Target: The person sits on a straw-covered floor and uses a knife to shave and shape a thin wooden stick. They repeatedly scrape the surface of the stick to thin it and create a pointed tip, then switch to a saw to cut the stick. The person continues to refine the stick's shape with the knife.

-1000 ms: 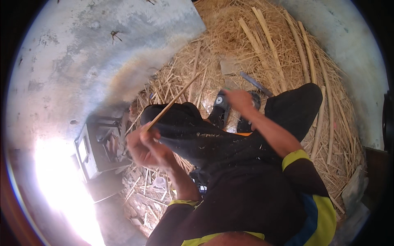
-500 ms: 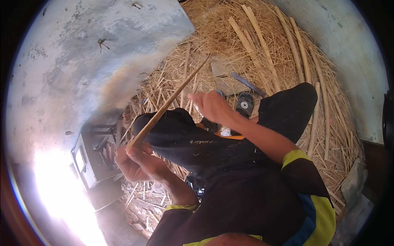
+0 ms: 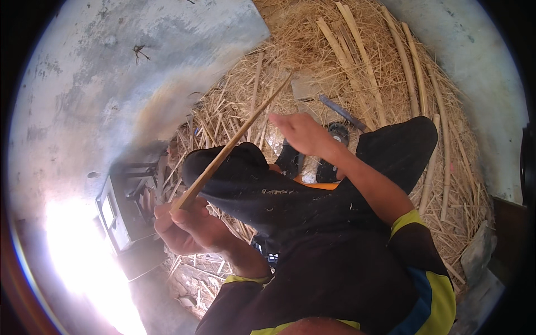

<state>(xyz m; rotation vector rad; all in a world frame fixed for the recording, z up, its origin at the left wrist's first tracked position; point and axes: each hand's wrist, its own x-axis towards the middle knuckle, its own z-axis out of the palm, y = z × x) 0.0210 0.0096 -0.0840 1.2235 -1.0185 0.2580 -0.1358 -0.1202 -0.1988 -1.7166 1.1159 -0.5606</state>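
Observation:
My left hand (image 3: pixel 192 228) grips the thick end of a long bamboo strip (image 3: pixel 228 149). The strip slants up and away to the right over my left knee and narrows to a thin dark tip. My right hand (image 3: pixel 304 134) hovers to the right of the strip's upper half, apart from it, above my lower legs. Its fingers are curled with the knuckles up, and the palm side is hidden, so whatever it may hold does not show. Light shavings (image 3: pixel 277 192) lie on my dark trousers.
Straw and split bamboo cover the floor. Several bamboo poles (image 3: pixel 410 72) lie at the right. A grey-blue flat bar (image 3: pixel 341 113) rests beyond my feet, beside black footwear (image 3: pixel 338 132). A pale wall (image 3: pixel 151 61) rises at the left, with a box-like appliance (image 3: pixel 117 215) below it.
My right hand has shifted slightly right and up in the picture. The bamboo strip is still in my left hand, at nearly the same slant. The whole view has moved a little.

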